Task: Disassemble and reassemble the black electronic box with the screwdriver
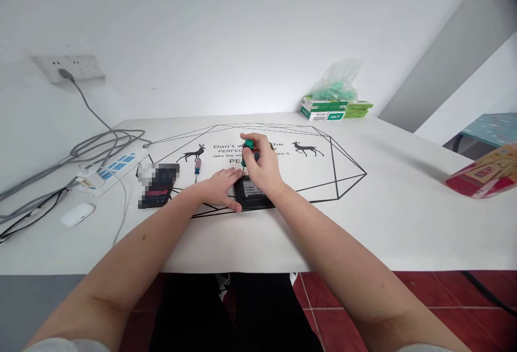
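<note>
A flat black device (pixel 251 201) with a printed label lies on the white table, partly covered by my hands. My right hand (pixel 264 166) is closed around a screwdriver (pixel 249 144) with a green and dark handle. Its thin shaft points down at the device's back left corner; the tip is too small to make out. Along the device's left edge rests my left hand (pixel 221 186), palm down, fingers stretched out and thumb apart. A second screwdriver (pixel 197 167), with a reddish and blue handle, lies beyond my left wrist.
Left of my arm are a phone (pixel 159 186), partly pixelated, a power strip (pixel 117 169) with tangled cables, and a white earbud case (pixel 78 214). Green and white boxes (pixel 325 108) under a plastic bag (pixel 339 80) stand against the wall. A red and yellow package (pixel 484 174) sits far right.
</note>
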A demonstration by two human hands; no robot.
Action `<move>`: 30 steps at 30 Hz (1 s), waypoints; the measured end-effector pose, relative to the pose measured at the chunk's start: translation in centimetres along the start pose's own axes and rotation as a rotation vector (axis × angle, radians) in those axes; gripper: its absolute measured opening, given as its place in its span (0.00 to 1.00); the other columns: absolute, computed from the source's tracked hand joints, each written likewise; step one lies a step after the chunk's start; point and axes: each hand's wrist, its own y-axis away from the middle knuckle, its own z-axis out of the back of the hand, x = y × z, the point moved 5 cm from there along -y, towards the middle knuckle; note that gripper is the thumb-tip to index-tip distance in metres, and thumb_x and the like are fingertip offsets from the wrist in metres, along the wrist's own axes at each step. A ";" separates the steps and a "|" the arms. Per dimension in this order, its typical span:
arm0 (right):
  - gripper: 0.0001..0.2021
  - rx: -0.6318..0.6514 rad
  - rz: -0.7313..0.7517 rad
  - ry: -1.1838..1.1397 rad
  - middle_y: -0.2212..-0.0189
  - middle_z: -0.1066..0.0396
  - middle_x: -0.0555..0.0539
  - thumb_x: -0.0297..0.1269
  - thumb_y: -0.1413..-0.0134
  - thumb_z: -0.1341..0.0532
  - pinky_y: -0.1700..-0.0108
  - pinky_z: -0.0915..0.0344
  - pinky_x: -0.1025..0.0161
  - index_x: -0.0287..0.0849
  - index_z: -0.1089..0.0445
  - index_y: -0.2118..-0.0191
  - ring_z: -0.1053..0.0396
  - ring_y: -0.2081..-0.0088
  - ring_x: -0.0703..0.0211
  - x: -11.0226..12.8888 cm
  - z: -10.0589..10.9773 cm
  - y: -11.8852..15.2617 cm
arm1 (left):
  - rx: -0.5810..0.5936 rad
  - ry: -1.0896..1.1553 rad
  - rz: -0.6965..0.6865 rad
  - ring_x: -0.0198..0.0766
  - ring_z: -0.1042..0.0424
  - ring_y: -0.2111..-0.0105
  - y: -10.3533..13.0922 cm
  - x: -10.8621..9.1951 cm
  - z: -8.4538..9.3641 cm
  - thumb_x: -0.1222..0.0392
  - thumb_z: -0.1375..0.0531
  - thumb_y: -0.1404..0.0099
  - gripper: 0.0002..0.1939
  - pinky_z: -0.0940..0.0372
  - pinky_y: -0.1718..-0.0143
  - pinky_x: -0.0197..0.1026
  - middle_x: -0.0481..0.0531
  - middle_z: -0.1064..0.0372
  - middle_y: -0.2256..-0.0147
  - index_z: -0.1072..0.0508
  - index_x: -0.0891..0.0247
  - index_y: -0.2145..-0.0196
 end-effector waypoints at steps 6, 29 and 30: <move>0.17 -0.070 0.171 0.095 0.48 0.28 0.40 0.31 0.27 0.48 0.40 0.25 0.43 0.50 0.25 0.44 0.27 0.44 0.48 0.1 0.2 0.0 | 0.087 0.037 0.050 0.75 0.61 0.19 0.2 -0.2 0.0 0.06 0.42 0.46 0.78 0.62 0.20 0.69 0.75 0.61 0.19 0.52 0.69 0.18; 0.17 0.032 -0.014 -0.006 0.40 0.22 0.40 0.37 0.33 0.39 0.43 0.24 0.43 0.51 0.32 0.41 0.22 0.45 0.48 -0.7 0.1 -0.3 | 0.061 0.083 0.097 0.76 0.56 0.20 0.6 -1.1 0.7 0.10 0.34 0.49 0.83 0.55 0.21 0.68 0.78 0.59 0.19 0.60 0.70 0.17; 0.18 0.015 0.028 0.017 0.41 0.24 0.40 0.35 0.33 0.41 0.42 0.24 0.43 0.51 0.31 0.41 0.24 0.44 0.47 -0.7 0.2 -0.3 | 0.069 0.077 0.108 0.76 0.58 0.20 0.7 -1.1 0.7 0.10 0.34 0.49 0.83 0.56 0.21 0.68 0.78 0.61 0.19 0.61 0.71 0.17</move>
